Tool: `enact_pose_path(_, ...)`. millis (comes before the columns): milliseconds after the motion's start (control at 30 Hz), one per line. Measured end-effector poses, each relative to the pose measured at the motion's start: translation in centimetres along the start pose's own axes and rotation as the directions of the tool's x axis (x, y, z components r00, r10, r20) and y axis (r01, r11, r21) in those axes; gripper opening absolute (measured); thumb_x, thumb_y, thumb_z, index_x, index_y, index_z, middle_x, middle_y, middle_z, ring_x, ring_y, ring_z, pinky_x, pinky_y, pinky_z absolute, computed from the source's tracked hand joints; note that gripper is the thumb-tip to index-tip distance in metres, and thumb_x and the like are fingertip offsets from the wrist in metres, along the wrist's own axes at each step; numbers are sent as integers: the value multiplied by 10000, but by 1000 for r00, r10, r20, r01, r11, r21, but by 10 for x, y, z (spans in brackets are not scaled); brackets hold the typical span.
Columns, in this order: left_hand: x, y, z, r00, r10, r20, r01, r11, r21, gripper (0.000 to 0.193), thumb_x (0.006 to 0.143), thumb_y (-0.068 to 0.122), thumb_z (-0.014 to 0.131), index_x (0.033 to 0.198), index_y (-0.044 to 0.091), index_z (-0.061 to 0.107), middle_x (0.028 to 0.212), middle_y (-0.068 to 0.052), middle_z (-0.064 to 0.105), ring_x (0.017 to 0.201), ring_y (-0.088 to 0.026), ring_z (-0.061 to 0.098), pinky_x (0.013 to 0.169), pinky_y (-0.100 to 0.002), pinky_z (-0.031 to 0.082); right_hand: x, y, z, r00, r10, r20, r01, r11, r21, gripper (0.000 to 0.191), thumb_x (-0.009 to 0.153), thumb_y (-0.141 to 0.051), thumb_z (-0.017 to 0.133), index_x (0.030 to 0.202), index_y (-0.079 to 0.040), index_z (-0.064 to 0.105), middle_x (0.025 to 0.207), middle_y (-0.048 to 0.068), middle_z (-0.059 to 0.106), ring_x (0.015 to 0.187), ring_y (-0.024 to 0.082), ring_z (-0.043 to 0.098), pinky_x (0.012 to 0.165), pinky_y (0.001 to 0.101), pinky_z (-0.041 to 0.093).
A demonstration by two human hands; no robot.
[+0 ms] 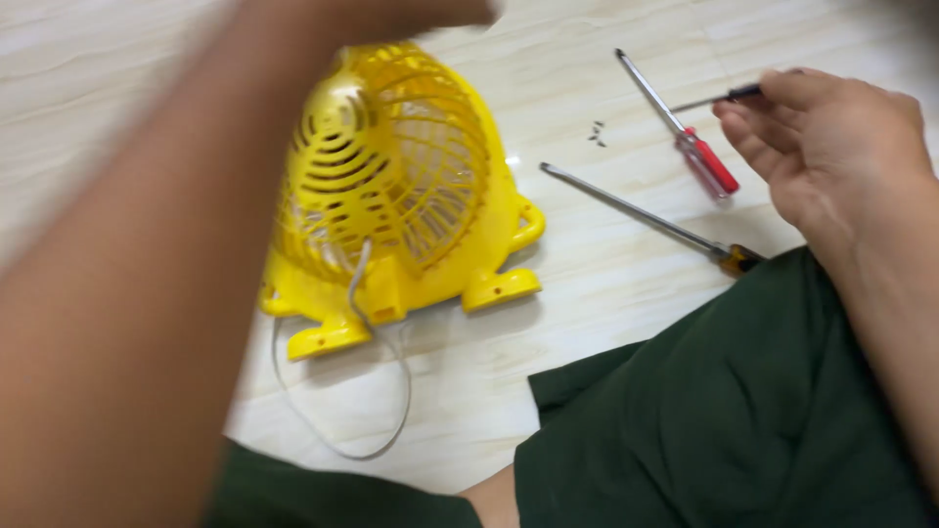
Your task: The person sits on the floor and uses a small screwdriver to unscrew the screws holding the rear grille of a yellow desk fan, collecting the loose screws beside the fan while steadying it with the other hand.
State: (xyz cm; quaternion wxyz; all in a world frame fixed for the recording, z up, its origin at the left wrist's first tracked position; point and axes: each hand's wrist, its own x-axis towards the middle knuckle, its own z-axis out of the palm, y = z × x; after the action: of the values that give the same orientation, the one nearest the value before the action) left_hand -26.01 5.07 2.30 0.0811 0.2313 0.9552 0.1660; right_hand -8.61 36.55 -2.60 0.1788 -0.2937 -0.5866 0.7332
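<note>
Right of the yellow fan [401, 196], which lies on the pale floor [587, 323] with its grille and motor housing showing, the right hand [831, 147] has its fingers curled around a thin dark-handled tool [719, 98] whose metal tip points back toward the fan. Between that hand and the fan lies a red-handled screwdriver [685, 137], and nearer the fan's foot a long screwdriver [636, 210] with a yellow handle end touching the dark green shorts [734, 411]. A few small dark screws [596, 134] sit just beside the red-handled one. A pale cord [391, 391] loops out from the fan's base. Left of the fan, the left forearm [127, 293] is blurred, and its hand leaves the top edge, so I cannot tell how those fingers stand.
</note>
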Motion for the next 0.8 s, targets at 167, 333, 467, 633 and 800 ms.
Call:
enact_pose_path(167,-61,-70,-44,958,-13,288,12,1000,5,1199,497,498,973,1576,325,477,1352,-143,645,1184,-317,645,946,-483,530,-15,-6,3,1000,-17,23,20,994,-108,146,960,-32,664,1082,24,609,1018,129,684,885,232,764,856,357,636)
enact_pose_path(333,-99,-44,-61,958,-140,252,101,981,163,1156,581,566,934,1598,367,423,1456,-146,597,1233,-358,625,980,-494,522,-44,-6,20,988,-69,140,106,954,-281,169,1022,-50,629,1168,18,578,1085,159,684,991,287,773,881,380,617)
enact_pose_path(467,-130,-32,-72,927,-309,213,289,950,122,1109,615,635,883,1578,317,432,1513,-108,532,1231,-351,629,890,-508,595,-77,-9,40,958,-135,254,225,900,-374,138,1017,-71,623,1140,-39,573,1040,100,678,1012,218,731,886,328,621)
enact_pose_path(633,-158,-28,-56,802,-588,106,598,793,-120,1247,615,744,803,1599,186,277,1507,-140,513,1139,-376,725,854,-484,636,-126,-5,50,946,-156,285,275,850,-448,107,985,-53,655,1087,-45,626,994,87,708,966,205,729,912,350,620)
enact_pose_path(800,-174,-41,-33,777,-626,-60,623,779,-63,1347,593,875,799,1538,22,356,1414,-245,566,1294,-378,561,1011,-454,513,-158,5,56,865,-223,449,417,818,-397,149,984,-15,698,1115,13,633,1037,117,706,980,192,733,910,336,650)
